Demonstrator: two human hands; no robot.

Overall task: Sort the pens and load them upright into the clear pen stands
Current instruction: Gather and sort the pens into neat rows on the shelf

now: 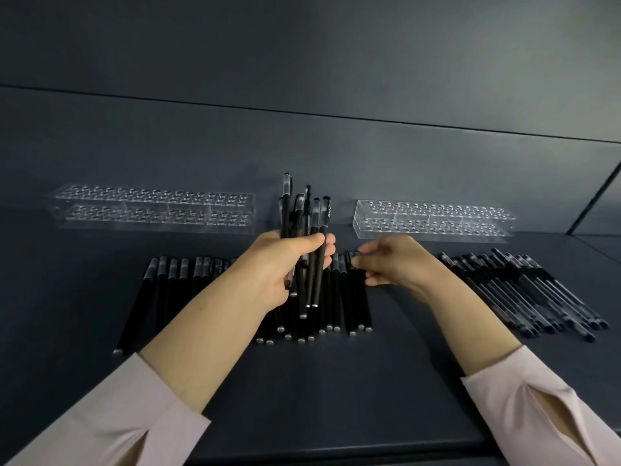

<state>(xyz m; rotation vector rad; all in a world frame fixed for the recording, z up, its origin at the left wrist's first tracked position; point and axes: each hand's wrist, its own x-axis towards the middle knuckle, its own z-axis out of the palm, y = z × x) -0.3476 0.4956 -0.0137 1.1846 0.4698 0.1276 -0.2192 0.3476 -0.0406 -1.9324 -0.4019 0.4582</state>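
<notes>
The tabletop [336, 381] is a dark slate grey-blue with a matte, even finish, and it runs across the whole width of the room in front of me. Its front edge [336, 447] shows as a faint, slightly paler line near the bottom. Behind it rises a wall [302, 62] in the same muted grey-blue. A thin dark seam [302, 113] crosses the wall from side to side, sloping gently down toward the right. At the far right a narrow black strip [594, 196] slants up from the tabletop's back corner. The wall's upper right corner [571, 45] is lit paler, almost greenish grey.
</notes>
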